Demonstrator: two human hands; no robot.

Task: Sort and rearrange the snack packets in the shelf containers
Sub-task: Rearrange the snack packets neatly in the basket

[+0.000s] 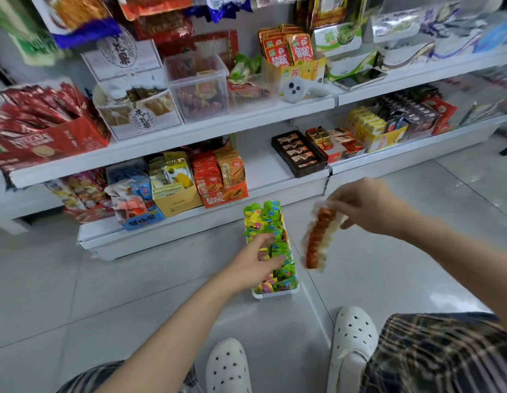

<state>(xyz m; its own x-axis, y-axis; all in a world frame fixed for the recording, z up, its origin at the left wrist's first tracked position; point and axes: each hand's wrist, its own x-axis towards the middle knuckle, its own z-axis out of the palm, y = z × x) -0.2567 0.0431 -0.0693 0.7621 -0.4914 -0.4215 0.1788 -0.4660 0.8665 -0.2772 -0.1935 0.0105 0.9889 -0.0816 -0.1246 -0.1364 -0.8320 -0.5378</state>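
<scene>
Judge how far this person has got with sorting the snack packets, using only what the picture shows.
Done: a white container on the floor is already packed with green and yellow packets. In hand: the right hand pinches a clear sausage packet beside that container, while the left hand rests on the green packets. Left: the sausage packet has no place yet, and the container is not on the lower shelf.
</scene>
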